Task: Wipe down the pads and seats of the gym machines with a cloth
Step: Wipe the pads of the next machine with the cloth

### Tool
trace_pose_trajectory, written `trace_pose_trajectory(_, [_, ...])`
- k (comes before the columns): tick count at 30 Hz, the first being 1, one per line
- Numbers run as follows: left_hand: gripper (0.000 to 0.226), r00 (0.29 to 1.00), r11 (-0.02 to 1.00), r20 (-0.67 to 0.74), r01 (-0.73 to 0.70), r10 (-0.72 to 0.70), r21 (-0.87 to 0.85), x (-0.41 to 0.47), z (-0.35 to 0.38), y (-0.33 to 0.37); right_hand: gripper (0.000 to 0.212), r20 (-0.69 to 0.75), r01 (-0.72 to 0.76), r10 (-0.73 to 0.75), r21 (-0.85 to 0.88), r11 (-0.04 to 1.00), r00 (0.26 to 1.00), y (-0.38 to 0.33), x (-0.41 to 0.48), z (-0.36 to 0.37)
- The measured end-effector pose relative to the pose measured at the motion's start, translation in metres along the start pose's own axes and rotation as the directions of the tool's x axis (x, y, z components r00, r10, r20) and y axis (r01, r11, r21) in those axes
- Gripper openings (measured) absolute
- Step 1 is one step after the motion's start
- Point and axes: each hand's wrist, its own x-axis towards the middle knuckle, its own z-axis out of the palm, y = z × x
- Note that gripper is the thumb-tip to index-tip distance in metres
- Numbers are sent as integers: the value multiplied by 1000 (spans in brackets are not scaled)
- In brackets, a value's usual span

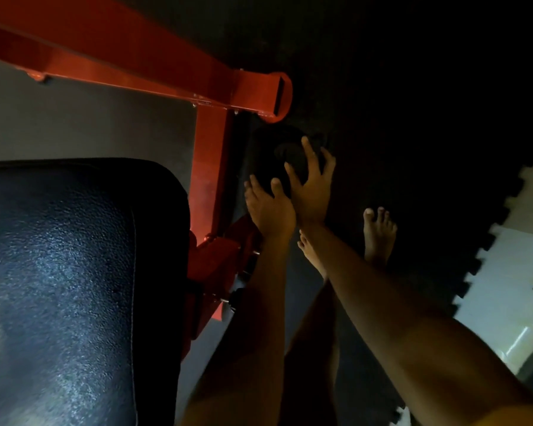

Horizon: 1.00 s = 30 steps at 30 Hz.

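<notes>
Both hands reach down side by side, just right of centre. The left hand (270, 210) and the right hand (311, 192) have their fingers spread apart and fairly straight over a dark round object (290, 155) at their 12 o'clock, which is too dim to identify. The black padded seat (74, 272) fills the 8 o'clock area, beside the red frame (210, 167). A bare foot (379, 235) stands on the floor mat (428, 133) at 3 o'clock of the hands.
</notes>
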Motion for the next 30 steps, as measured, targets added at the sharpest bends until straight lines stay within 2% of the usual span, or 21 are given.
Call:
trace_pose_trajectory(2, [56, 1000, 1000, -9, -20, 19, -7, -5, 1, -2, 56, -16, 10, -11, -47, 999, 1000, -7, 15, 2])
trace_pose_trajectory(5, [51, 998, 998, -53, -39, 36, -58, 12, -8, -7, 54, -6, 82, -84, -162, 983, 996, -10, -11, 2])
trace_pose_trajectory(7, [56, 999, 994, 10, 40, -39, -102, 39, -13, -7, 56, 52, 124, -116, -192, 974, 992, -5, -49, -3])
trace_pose_trajectory(9, [65, 980, 969, 108, 184, -167, -166, 62, -14, -5, 58, 131, 143, -116, -219, 965, 985, 8, -84, -13])
trace_pose_trajectory(11, [70, 963, 955, 116, 259, -244, -143, 65, -11, 0, 58, 211, 115, -67, -222, 968, 975, 21, -106, -28])
trace_pose_trajectory(14, [64, 988, 988, -15, 153, -153, -17, 30, -4, 12, 60, 240, 5, 23, -114, 993, 971, 27, -100, -39])
trace_pose_trajectory(16, [63, 995, 997, -66, 72, -71, 6, -3, 5, 14, 59, 147, -24, 24, -3, 1000, 989, 25, -66, -32])
trace_pose_trajectory(18, [62, 998, 1000, -56, 29, -28, 8, -23, 12, 8, 57, 60, -11, 10, 15, 1000, 998, 13, -25, -18])
trace_pose_trajectory(20, [58, 998, 1000, -63, 9, -9, 0, -24, 11, 3, 55, 44, -19, 19, -3, 1000, 999, 2, 0, -8])
trace_pose_trajectory(23, [51, 992, 1000, -129, -5, 4, -13, 2, -1, 6, 54, 49, 46, -42, -81, 996, 998, 2, -14, -7])
trace_pose_trajectory(26, [56, 996, 999, -78, 52, -53, -12, 38, -4, 8, 59, 247, 100, -66, -128, 987, 967, 12, -66, -22])
trace_pose_trajectory(28, [62, 993, 991, -38, 111, -114, -68, 52, -2, 6, 62, 221, 160, -110, -221, 962, 969, 23, -101, -32])
trace_pose_trajectory(30, [64, 993, 991, -30, 114, -116, -67, 46, -1, 4, 63, 216, 173, -118, -260, 950, 969, 30, -110, -38])
